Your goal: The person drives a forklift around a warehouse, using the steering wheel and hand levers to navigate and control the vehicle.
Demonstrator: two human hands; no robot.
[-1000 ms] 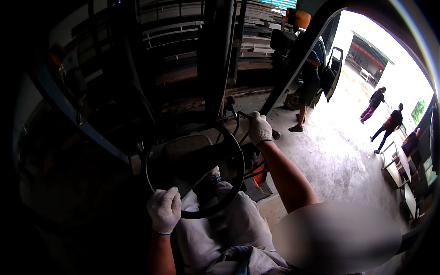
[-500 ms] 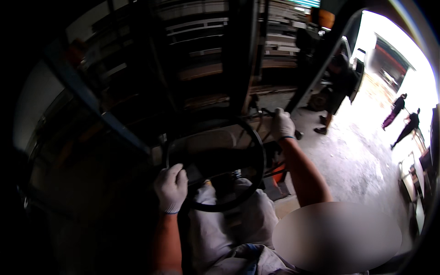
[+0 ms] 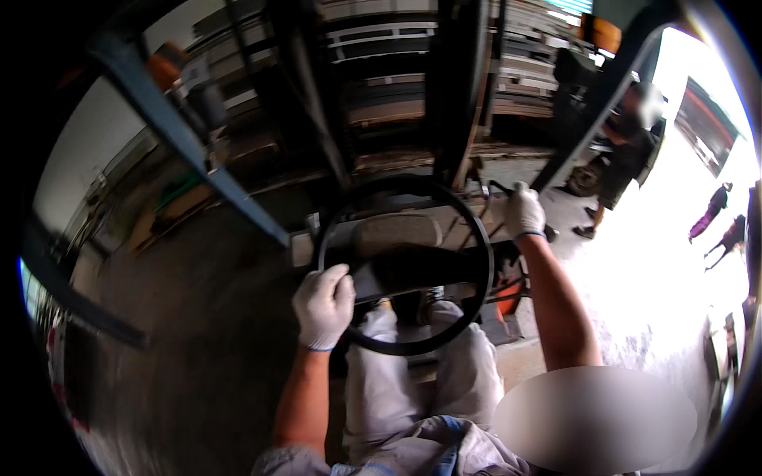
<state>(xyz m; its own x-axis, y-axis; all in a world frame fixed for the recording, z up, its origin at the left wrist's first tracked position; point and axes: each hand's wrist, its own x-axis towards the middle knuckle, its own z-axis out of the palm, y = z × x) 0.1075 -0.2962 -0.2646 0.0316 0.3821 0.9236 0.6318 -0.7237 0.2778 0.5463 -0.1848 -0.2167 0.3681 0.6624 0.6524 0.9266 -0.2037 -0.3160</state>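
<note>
Before boards (image 3: 385, 49), left hand (image 3: 324, 305) curls round steering wheel (image 3: 486, 262), right hand (image 3: 525, 211) round lever (image 3: 498, 186).

Dim floor (image 3: 206, 333) on your left, pale wall (image 3: 86, 163) beyond it, stacked long boards (image 3: 386, 86) far ahead, glaring white daylight (image 3: 635, 262) across the floor at your right.

left hand (image 3: 324, 308) curled, right hand (image 3: 525, 213) farther forward (both gloved)

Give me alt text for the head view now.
A gloved left hand grips a black steering wheel at its left side; the gloved right hand is on a dark lever. Stacked long boards lie beyond dark mast uprights; a person stands at right.
</note>
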